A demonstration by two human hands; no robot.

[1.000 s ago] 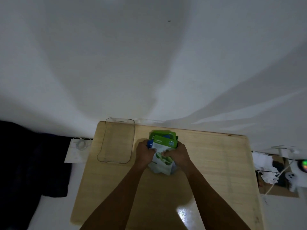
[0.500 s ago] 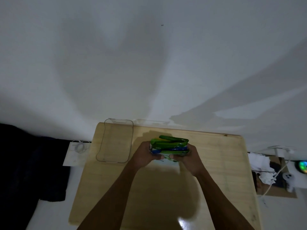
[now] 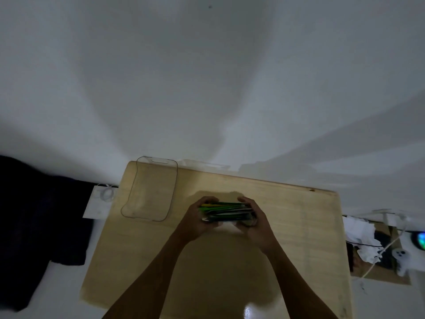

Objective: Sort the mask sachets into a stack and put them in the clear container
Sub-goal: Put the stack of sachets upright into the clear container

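Observation:
A stack of mask sachets (image 3: pixel 226 212), mostly green with some white and blue edges, is held edge-on above the middle of the wooden table (image 3: pixel 299 226). My left hand (image 3: pixel 197 219) grips its left end and my right hand (image 3: pixel 255 223) grips its right end. The clear container (image 3: pixel 149 189) sits empty on the table's far left corner, to the left of my hands and apart from them.
A white wall rises right behind the table. Dark cloth (image 3: pixel 41 226) lies on the floor at the left. A white paper with a coiled cable (image 3: pixel 103 199) sits beside the table's left edge. Crumpled white paper and cables (image 3: pixel 368 238) clutter the right.
The sachets went from a loose fanned bunch held face-up to a squared stack turned edge-on between both hands. The hands have drifted slightly toward me.

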